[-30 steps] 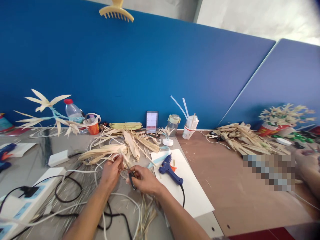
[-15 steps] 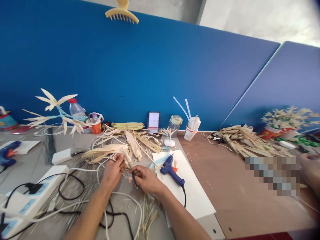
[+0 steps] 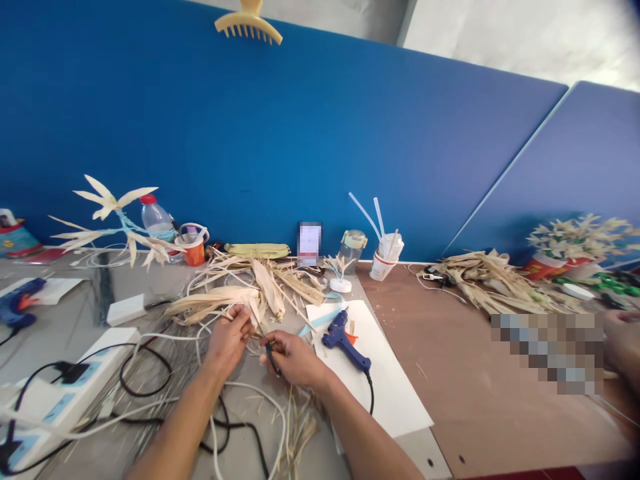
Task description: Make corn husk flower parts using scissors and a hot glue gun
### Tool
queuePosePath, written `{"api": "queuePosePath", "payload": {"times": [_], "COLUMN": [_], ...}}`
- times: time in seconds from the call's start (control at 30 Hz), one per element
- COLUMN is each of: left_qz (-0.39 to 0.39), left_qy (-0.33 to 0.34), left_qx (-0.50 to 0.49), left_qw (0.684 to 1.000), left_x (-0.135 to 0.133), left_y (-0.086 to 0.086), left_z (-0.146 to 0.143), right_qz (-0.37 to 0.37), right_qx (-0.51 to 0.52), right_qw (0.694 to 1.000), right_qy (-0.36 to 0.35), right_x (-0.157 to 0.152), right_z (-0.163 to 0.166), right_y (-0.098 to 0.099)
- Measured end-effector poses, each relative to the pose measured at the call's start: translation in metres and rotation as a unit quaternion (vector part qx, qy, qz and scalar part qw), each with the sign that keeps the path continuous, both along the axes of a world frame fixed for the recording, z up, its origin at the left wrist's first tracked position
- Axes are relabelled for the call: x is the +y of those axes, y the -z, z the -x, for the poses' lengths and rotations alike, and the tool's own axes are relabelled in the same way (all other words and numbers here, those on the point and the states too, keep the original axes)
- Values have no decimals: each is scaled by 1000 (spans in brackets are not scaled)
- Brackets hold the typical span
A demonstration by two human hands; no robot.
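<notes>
My left hand (image 3: 231, 335) pinches a small pale piece of corn husk (image 3: 253, 308) at its fingertips. In my right hand (image 3: 289, 355) is a pair of scissors (image 3: 273, 359) with dark handles, its blades pointing up and left toward that husk piece. Both hands are close together above the grey table. Just behind them lies a heap of dried corn husks (image 3: 215, 303). A blue hot glue gun (image 3: 345, 341) rests on white paper (image 3: 387, 383) to the right of my right hand.
A white power strip (image 3: 75, 383) and tangled cables spread at the left. Husk flowers on a blue-wrapped stem (image 3: 120, 217) stand behind. Toward the back are a jar (image 3: 353, 250), a cup with straws (image 3: 383, 267) and a phone (image 3: 309, 243). Another person's hand (image 3: 623, 340) is at far right.
Both hands stay in nearly the same place. The scissors have shifted slightly against the husk piece, and the whole view has moved a little.
</notes>
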State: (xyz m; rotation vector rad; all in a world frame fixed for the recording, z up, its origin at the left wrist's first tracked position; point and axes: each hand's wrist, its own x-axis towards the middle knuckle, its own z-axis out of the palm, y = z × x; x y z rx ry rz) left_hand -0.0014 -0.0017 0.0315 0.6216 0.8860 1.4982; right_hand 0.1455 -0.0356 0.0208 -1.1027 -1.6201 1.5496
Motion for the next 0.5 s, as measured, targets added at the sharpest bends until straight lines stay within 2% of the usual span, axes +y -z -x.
{"api": "queuePosePath", "payload": {"times": [0.5], "left_qz": [29], "left_qy": [26], "left_qx": [18], "left_qw": [999], "left_x": [0], "left_y": [-1], "left_z": [0], "right_qz": [71], "right_qx": [55], "right_qw": [996], "right_qy": [3], "right_x": [-1], "right_z": [2], "right_y": [-7]}}
